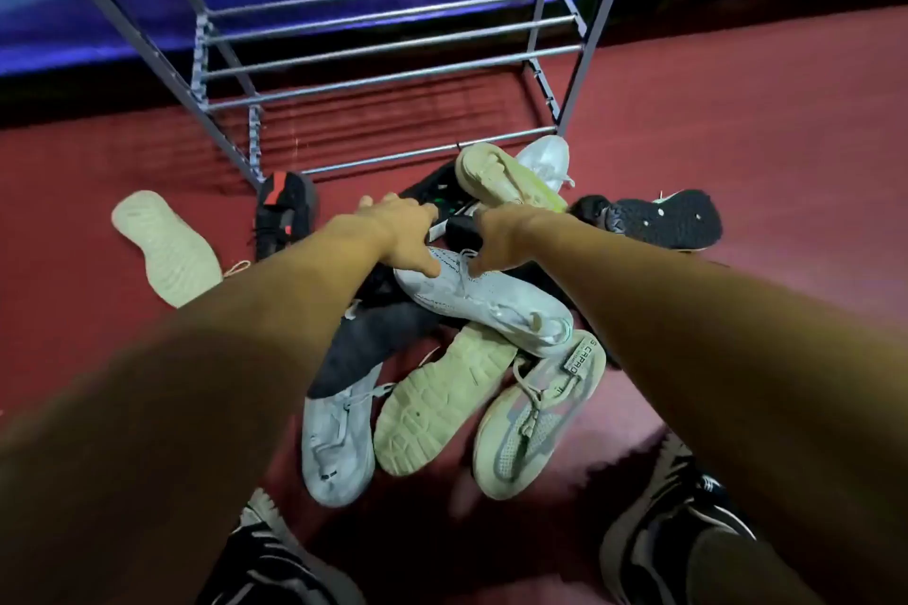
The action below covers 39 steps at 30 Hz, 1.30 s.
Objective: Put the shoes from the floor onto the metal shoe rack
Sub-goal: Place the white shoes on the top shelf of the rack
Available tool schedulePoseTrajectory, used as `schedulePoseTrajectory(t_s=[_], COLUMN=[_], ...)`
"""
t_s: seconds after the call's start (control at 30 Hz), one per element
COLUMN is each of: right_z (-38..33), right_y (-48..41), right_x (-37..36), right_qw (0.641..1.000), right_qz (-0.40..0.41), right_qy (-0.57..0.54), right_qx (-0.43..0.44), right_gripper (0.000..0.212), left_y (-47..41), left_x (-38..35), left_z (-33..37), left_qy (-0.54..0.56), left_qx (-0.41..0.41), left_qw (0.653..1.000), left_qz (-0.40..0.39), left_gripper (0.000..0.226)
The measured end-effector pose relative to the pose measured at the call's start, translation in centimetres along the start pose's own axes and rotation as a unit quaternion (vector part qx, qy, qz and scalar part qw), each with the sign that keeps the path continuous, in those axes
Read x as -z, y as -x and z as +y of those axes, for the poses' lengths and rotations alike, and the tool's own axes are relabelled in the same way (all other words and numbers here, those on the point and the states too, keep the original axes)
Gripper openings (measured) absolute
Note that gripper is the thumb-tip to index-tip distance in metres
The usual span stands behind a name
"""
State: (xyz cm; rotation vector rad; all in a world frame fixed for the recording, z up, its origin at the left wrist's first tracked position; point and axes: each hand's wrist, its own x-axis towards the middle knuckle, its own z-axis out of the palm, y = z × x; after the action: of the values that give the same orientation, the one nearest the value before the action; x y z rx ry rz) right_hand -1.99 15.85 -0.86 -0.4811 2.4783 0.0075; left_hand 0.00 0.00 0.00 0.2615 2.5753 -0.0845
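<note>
shoes (442,398) piled by metal rack (600,15) | left hand (398,236), right hand (506,236) touching white sneaker (491,305) | grip: cannot tell

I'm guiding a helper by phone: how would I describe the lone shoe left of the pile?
Find the metal shoe rack, then the black-and-red shoe at its front left leg. Left of that, on the red floor, lies a sole-up shoe. Other pale soles show too, but only this one lies clear of the heap.
</note>
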Motion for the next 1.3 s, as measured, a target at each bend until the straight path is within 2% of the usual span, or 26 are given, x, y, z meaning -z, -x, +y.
schedulePoseTrajectory(t_s=[0.1, 0.2, 0.3, 0.43, 0.53, 0.67, 0.8, 1.07, 1.3], right_z=[-0.4, -0.8, -1.0, -1.6, -1.9, -2.1, -2.4, -4.1, -6.8], right_y=[-0.5, -0.8, -1.4, -1.8, -1.9, -1.6, -0.1, 5.2, 8.5], right_x=[-1.0, -2.5, -4.0, -4.4, -3.7, -2.7, -0.7, 7.8, 14.7], right_qw=[0.999, 0.996, 0.996, 0.997, 0.996, 0.991, 0.988, 0.974, 0.974], right_qz=[-0.047, -0.088, -0.087, -0.055, -0.069, -0.092, -0.094, -0.056, 0.087], right_qy=[-0.004, 0.011, 0.023, 0.053, 0.064, 0.093, 0.112, 0.197, 0.177], right_qx=[0.005, -0.003, 0.001, 0.003, 0.005, 0.02, 0.045, 0.101, 0.109], right_gripper=[0.088, 0.089, 0.09, 0.073, 0.052, 0.035, 0.038, 0.042, 0.031], left_y=[-0.5, -0.8, -1.5, -2.2, -2.2, -1.2, 0.2, 5.1, 10.8], left_x=[-1.4, -3.1, -4.3, -5.1, -5.0, -3.9, -2.4, 3.8, 11.2], left_z=[0.1, -0.2, -0.8, -1.0, -1.0, -0.8, -1.0, -2.8, -5.5], left_qy=[0.005, 0.031, 0.043, 0.049, 0.057, 0.07, 0.072, 0.056, 0.079], left_qx=[-0.001, 0.004, 0.005, 0.002, 0.005, -0.001, 0.0, 0.002, 0.072], left_qw=[0.999, 0.997, 0.997, 0.996, 0.995, 0.994, 0.995, 0.996, 0.994], left_qz=[-0.034, -0.064, -0.067, -0.072, -0.083, -0.081, -0.075, -0.066, -0.026], left_gripper=[0.082, 0.081, 0.081, 0.085, 0.087, 0.085, 0.083, 0.065, 0.063])
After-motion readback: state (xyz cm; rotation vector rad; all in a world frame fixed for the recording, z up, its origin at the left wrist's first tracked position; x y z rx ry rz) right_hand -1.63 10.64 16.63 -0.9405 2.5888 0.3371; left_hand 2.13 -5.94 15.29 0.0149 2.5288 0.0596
